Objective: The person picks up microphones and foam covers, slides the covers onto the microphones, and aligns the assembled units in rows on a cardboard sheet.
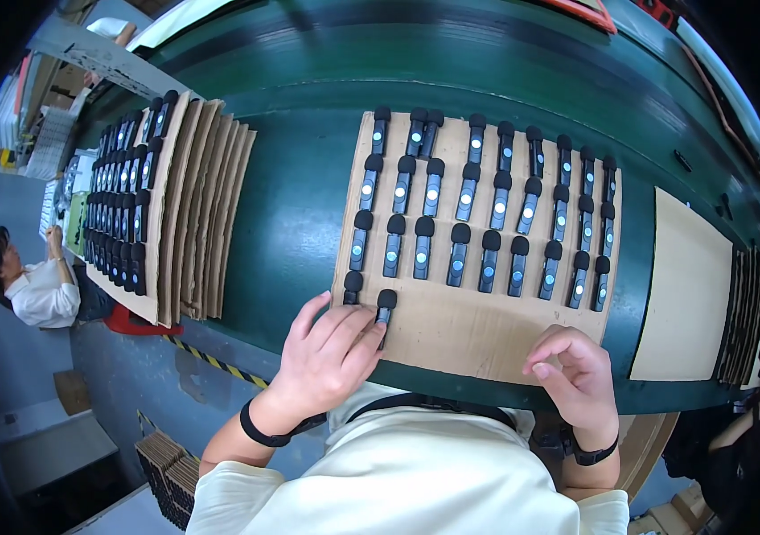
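Small black clip-on microphones with foam caps (423, 249) lie in rows on a brown cardboard sheet (469, 334). My left hand (331, 352) is over the nearest row at the sheet's left. Its thumb and fingers close on the lower part of one microphone (385, 308), partly hiding it. Another microphone (353, 287) beside it is partly covered by the same hand. Above the sheet's near right part, my right hand (579, 379) is curled, its thumb and fingertips nearly meeting. Nothing shows between them.
Stacked cardboard sheets (210, 214) bearing microphones stand on the green table (286, 196) at left. Another cardboard sheet (681, 285) lies right, near a further stack (741, 312). A person in white (41, 290) sits far left. Cardboard pieces (166, 459) stand lower left.
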Motion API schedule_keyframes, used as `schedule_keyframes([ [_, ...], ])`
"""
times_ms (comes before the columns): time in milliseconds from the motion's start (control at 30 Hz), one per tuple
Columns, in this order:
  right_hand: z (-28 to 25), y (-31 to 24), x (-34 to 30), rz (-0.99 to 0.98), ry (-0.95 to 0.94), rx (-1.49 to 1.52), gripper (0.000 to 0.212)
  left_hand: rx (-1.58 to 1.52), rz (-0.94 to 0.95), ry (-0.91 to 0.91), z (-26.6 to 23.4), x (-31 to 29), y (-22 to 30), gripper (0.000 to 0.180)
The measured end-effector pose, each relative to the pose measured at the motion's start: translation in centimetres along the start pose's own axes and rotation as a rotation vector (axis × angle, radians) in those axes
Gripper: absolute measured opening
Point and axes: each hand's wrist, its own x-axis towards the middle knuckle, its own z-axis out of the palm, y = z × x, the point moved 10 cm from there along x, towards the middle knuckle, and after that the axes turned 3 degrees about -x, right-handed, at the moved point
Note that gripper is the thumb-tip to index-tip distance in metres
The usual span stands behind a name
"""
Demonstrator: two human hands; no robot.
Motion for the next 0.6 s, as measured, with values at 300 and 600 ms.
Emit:
schedule_keyframes([
  [300, 0.0, -0.3, 0.1, -0.011, -0.009, -0.052, 0.004, -0.017, -0.027, -0.03, 0.6, 0.3, -0.5, 0.04],
  [600, -4.9, -1.1, -0.2, -0.039, 0.123, -0.247, 0.002, -0.009, -0.032, -0.073, 0.9, 0.6, -0.9, 0.043],
])
